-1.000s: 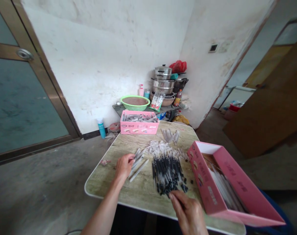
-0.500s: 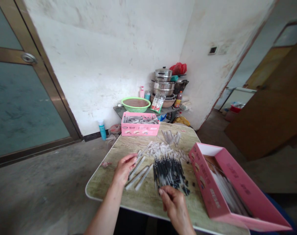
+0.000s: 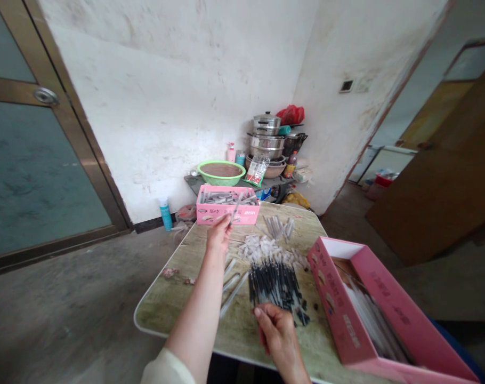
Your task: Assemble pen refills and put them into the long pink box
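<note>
My left hand (image 3: 219,234) is pinched around a slim grey-white stick (image 3: 236,207), which tilts up in front of the pink box (image 3: 228,214) at the back of the table. That box is filled with similar sticks. My right hand (image 3: 277,325) is closed, thumb against fingers, at the near end of a pile of thin black-and-clear sticks (image 3: 275,282). Whatever it pinches is too small to make out. A few loose grey sticks (image 3: 233,293) lie left of the pile. Behind it is a heap of small whitish pieces (image 3: 259,247).
A larger pink box (image 3: 346,314) with long pale sticks stands at the right of the table (image 3: 174,298). More clear sticks (image 3: 278,228) lie near the far edge. Behind are a green basin (image 3: 220,180), stacked pots (image 3: 266,141) and a bottle (image 3: 290,164).
My left hand has moved forward from the loose sticks to the far pink box, carrying one stick. My right hand has stayed at the black pile.
</note>
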Motion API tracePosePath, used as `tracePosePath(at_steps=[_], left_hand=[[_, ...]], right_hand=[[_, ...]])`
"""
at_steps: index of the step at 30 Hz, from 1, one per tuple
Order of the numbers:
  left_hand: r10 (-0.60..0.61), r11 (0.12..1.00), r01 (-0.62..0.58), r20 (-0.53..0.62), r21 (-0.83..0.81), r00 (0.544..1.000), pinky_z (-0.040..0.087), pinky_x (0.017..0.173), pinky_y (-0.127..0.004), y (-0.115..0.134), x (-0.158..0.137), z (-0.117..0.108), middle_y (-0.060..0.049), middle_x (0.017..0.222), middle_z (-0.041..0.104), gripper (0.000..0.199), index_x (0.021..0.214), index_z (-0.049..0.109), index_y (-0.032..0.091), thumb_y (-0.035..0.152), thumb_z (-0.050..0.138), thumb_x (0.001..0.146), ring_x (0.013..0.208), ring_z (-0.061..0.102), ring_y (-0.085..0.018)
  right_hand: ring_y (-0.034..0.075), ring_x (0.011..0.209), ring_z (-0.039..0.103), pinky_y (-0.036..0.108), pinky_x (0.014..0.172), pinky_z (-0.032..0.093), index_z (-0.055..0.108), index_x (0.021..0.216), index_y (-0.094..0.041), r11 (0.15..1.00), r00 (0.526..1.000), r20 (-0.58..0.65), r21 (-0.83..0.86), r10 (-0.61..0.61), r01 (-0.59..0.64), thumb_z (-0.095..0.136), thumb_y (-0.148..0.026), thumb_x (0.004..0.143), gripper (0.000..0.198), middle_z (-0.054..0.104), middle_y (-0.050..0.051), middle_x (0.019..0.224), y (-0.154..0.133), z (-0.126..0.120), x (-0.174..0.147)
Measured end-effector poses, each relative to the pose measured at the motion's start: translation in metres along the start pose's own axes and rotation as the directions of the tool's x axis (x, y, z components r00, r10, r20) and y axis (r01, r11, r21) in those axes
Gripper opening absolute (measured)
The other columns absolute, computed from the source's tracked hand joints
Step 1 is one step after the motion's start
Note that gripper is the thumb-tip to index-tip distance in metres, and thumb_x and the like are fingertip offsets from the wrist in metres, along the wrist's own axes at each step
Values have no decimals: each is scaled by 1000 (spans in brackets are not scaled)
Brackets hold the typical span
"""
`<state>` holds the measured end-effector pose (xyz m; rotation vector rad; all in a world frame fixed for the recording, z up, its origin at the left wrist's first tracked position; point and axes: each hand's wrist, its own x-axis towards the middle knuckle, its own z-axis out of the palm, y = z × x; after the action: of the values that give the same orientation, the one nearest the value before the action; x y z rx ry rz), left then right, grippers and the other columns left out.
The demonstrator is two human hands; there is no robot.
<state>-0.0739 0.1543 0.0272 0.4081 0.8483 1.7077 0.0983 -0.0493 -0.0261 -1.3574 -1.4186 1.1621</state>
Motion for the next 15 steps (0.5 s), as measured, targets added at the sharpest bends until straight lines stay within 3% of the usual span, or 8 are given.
tracePosePath(at_steps=[4,6,9,12,15], left_hand=[[123,991,-122,-26,52,992,53,75,-24,19,47,27,-2,69,64,11,74,59,13,20,66,79,72,64,-11],[170,977,-169,-2,132,985,53,80,-29,19,44,20,-3,71,64,9,79,59,13,21,64,81,75,65,-12],[232,915,-241,65,323,971,52,81,-29,10,16,-9,-4,79,66,14,92,61,13,20,61,79,78,66,-13],[222,771,-284,177,570,959,52,71,-30,-3,-24,-45,-5,81,70,24,97,66,15,22,62,75,72,66,-16],[141,521,-312,281,794,950,49,70,-30,-11,-59,-72,-5,73,71,12,78,72,18,19,67,67,72,66,-21]], right_hand=[[7,35,33,20,36,23,52,63,-17,999,999,-15,-18,52,-52,50,-51,86,41,41,-6,42,7,-10,-12],[7,34,32,20,35,22,54,66,-16,997,997,-19,-27,70,-71,49,-52,86,41,41,-6,41,9,-14,-16],[7,33,32,21,35,20,58,70,-15,995,996,-14,-37,88,-89,47,-53,86,43,42,-6,41,10,-16,-22],[7,34,33,21,35,21,58,69,-15,994,995,6,-56,99,-98,47,-54,86,45,44,-5,42,10,-15,-26],[8,35,35,21,35,23,59,71,-15,992,995,22,-77,101,-99,46,-56,86,45,44,-5,43,8,-15,-30]])
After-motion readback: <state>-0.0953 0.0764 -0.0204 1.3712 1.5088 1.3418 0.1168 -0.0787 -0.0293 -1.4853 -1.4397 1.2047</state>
